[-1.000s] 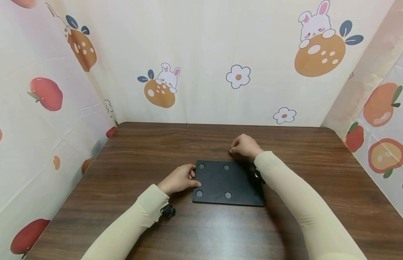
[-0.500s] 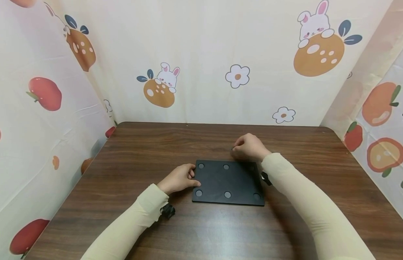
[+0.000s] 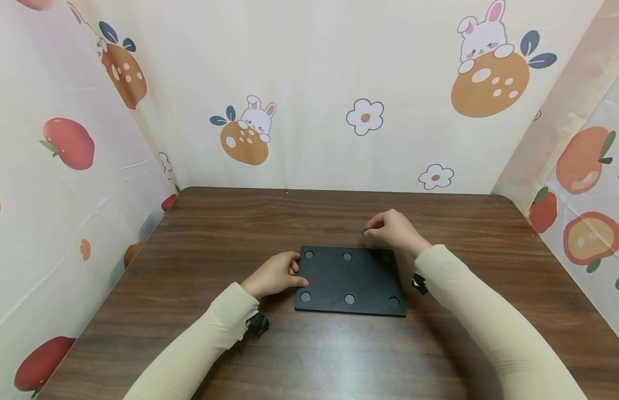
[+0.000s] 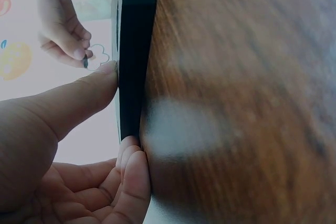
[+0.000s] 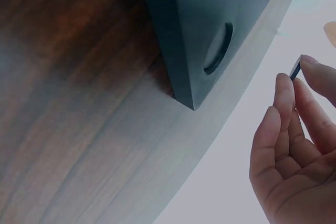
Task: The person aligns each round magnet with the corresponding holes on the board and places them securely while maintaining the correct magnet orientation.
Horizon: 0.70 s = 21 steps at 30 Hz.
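Note:
A flat black rectangular board [image 3: 349, 280] lies on the table, with several round recesses near its long edges. My left hand [image 3: 273, 275] grips the board's left edge; in the left wrist view the thumb meets its upper face and the curled fingers touch its side. Beyond the far right part of the board, my right hand [image 3: 395, 230] is raised above the table. Between thumb and fingertips it pinches a small thin dark piece [image 5: 296, 68], seen nearly edge-on, perhaps a disc. One recess [image 5: 219, 50] shows near the board's corner in the right wrist view.
The brown wood-grain table [image 3: 229, 222] stretches out around the board. A pale curtain [image 3: 309, 66] printed with rabbits, fruit and flowers hangs behind the table and at both sides. Dark wrist cameras [image 3: 258, 324] sit at the sleeves.
My right hand has moved to the right and slightly nearer, still pinching the small dark piece. The left hand and the board have stayed in place.

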Available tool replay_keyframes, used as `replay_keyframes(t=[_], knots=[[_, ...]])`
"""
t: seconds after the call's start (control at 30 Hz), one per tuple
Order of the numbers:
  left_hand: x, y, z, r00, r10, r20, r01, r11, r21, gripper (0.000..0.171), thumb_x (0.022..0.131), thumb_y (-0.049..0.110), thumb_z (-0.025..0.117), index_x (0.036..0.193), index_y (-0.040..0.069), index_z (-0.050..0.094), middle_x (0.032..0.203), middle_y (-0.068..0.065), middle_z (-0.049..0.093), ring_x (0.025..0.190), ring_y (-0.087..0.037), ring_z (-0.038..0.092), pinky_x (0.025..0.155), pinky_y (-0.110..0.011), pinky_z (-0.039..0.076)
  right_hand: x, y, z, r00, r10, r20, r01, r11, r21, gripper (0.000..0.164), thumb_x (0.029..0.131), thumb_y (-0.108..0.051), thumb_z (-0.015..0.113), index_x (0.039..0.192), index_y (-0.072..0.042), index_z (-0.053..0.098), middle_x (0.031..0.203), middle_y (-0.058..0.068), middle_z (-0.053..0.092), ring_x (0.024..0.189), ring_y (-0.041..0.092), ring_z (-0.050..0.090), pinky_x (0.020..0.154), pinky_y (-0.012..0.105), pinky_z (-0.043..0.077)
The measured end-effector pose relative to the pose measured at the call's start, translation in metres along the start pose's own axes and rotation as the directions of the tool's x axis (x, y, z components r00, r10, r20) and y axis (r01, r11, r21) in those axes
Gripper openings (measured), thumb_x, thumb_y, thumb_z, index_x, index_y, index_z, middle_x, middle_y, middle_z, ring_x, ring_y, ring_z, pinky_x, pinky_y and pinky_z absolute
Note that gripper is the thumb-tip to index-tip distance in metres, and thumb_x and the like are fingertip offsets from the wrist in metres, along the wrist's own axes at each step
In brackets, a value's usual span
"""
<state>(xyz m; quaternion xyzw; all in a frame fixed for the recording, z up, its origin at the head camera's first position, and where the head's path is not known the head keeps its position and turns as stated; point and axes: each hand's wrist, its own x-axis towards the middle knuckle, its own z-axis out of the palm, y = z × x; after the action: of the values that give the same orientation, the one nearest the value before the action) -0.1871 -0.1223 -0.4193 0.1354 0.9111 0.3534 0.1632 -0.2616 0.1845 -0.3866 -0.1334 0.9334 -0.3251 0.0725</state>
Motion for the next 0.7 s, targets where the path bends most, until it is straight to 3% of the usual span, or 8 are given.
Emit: replay_keyframes(t=[0.3,0.7], knots=[[0.001,0.000,0.000,1.000,0.003,-0.005,-0.003,1.000,0.002,0.068,0.082,0.020,0.081,0.137,-0.004,0.050,0.092,-0.002,0.056,0.082,-0.013,0.051,0.076,-0.031,0.045,-0.019,0.001,-0.004,1.000,-0.016,-0.004,0.016,1.000,0.019,0.017,0.091,-0.019,0.069,0.102,-0.008,0.075,0.099,0.008,0.073,0.088,0.021,0.063,0.078,0.036,0.052],[0.001,-0.001,0.000,1.000,-0.003,-0.006,0.003,1.000,0.008,0.068,0.082,0.021,0.081,0.137,-0.004,0.049,0.093,-0.002,0.057,0.082,-0.014,0.052,0.077,-0.031,0.045,-0.046,0.008,-0.006,0.999,-0.026,-0.044,0.028,0.999,0.030,0.017,0.089,-0.023,0.073,0.101,-0.012,0.076,0.098,0.005,0.074,0.090,0.019,0.064,0.080,0.037,0.054]])
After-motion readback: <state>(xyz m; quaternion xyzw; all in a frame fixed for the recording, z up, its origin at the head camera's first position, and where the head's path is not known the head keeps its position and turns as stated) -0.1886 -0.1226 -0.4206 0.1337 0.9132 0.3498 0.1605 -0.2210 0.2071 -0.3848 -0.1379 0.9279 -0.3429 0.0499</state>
